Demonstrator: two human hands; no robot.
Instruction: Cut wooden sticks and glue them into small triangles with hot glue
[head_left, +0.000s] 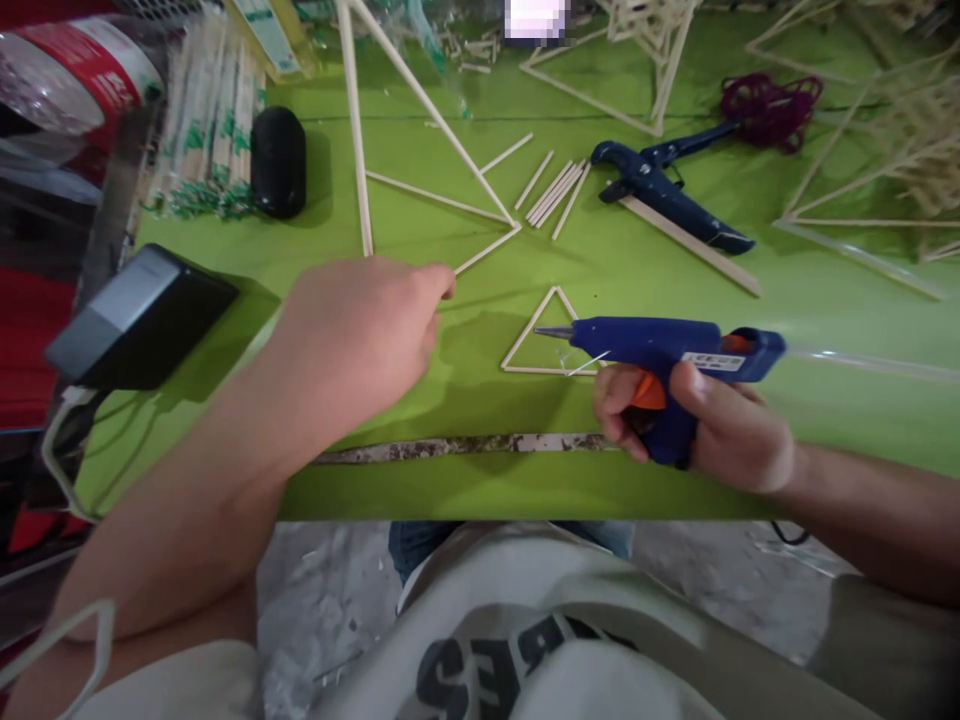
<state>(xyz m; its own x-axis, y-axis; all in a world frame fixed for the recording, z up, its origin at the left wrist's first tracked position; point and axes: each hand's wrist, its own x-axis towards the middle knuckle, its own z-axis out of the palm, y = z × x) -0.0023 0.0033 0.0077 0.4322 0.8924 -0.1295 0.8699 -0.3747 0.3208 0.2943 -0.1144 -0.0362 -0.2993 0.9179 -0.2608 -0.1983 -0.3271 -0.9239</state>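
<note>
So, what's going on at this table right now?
A person's right hand holds a blue glue gun, its nozzle pointing left, over a small stick triangle on the green table. The left hand, fingers curled, is at the nearer end of a larger stick frame; whether it grips a stick is hidden. Short loose sticks and a dark blue cutter lie beyond.
</note>
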